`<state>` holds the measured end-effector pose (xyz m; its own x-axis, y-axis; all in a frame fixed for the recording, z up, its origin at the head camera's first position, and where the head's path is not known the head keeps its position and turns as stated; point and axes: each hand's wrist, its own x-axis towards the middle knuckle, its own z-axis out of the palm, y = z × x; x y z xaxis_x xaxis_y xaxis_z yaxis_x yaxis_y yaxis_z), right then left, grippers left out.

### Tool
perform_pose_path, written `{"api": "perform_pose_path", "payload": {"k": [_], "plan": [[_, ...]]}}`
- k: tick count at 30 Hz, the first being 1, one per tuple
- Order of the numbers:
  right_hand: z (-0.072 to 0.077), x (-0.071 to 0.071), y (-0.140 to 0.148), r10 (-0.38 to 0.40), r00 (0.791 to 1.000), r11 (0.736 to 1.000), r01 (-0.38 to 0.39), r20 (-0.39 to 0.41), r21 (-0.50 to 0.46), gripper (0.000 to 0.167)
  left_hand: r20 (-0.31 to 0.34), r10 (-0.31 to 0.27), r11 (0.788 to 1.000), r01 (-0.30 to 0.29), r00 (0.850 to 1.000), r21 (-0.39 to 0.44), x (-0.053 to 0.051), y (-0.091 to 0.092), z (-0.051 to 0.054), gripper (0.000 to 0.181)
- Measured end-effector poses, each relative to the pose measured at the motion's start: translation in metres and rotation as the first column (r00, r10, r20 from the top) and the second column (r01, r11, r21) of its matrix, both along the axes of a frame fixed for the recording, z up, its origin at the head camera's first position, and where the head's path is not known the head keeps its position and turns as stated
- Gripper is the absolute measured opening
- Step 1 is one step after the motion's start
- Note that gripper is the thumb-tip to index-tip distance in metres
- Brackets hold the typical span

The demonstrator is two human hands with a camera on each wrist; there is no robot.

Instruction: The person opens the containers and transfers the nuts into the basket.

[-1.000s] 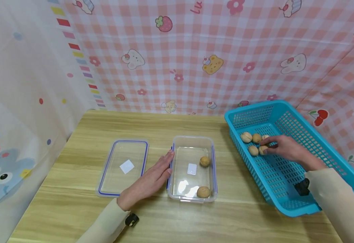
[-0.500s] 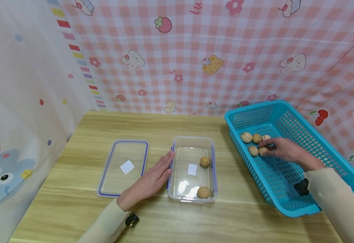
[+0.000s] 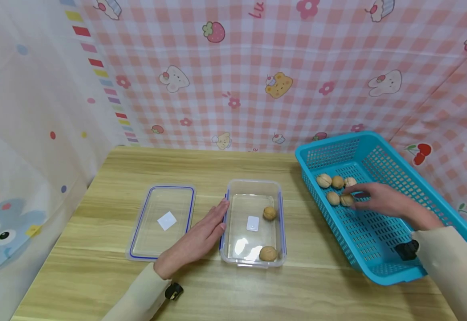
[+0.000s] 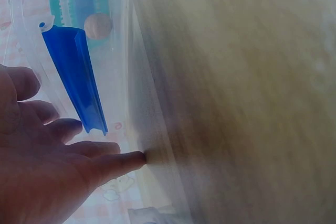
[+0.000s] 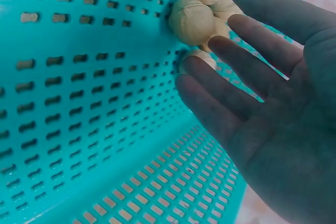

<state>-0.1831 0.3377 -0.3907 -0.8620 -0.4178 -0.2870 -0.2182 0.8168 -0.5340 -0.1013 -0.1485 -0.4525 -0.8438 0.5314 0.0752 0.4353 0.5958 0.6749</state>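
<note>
In the head view my left hand (image 3: pixel 195 238) lies with straight fingers against the left side of a clear plastic box (image 3: pixel 239 261). Its blue side clip (image 4: pixel 79 77) shows close to those fingers in the left wrist view. Inside the box sit a walnut (image 3: pixel 269 213) at the right and another walnut (image 3: pixel 268 253) near the front. My right hand (image 3: pixel 382 200) reaches into a blue-green basket (image 3: pixel 418 189), fingers loosely extended beside a walnut (image 3: pixel 346 199). Several more walnuts (image 3: pixel 324 180) are clustered there against the basket's left wall. The right wrist view shows nothing in the palm.
A clear lid (image 3: pixel 149 243) with a blue seal and a white square lies on the wooden table (image 3: pixel 201 290), left of the box. Behind the table hangs a pink checked cloth (image 3: pixel 241 120). The basket's raised rim surrounds the right hand.
My right hand shifts slightly right, its fingers drawing a little apart from the nearest walnut. The left hand and the box stay in place.
</note>
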Motion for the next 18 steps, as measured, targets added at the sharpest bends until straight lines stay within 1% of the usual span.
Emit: {"api": "perform_pose_path", "payload": {"k": [5, 9, 14, 16, 18], "plan": [[0.008, 0.008, 0.005, 0.009, 1.000, 1.000, -0.009, -0.002, -0.017, 0.054, 0.003, 0.003, 1.000, -0.003, 1.000, -0.003, 0.000, 0.000, 0.000, 0.058], [0.018, 0.015, 0.007, 0.001, 1.000, 0.999, -0.001, -0.012, -0.038, 0.056, 0.004, -0.003, 1.000, 0.003, 1.000, -0.003, 0.001, 0.000, 0.000, 0.058], [0.033, 0.022, 0.009, -0.017, 0.997, 0.999, 0.014, -0.076, -0.047, 0.054, 0.007, -0.006, 1.000, 0.006, 1.000, 0.000, 0.001, 0.000, 0.001, 0.058], [0.038, 0.024, 0.010, -0.026, 0.993, 0.998, 0.020, -0.113, -0.053, 0.051, 0.006, -0.007, 1.000, 0.007, 1.000, 0.001, 0.001, 0.000, 0.000, 0.058], [0.043, 0.026, 0.010, -0.052, 0.988, 0.998, 0.044, -0.147, -0.054, 0.048, 0.004, -0.007, 1.000, 0.007, 1.000, 0.002, 0.000, 0.000, 0.001, 0.058]]}}
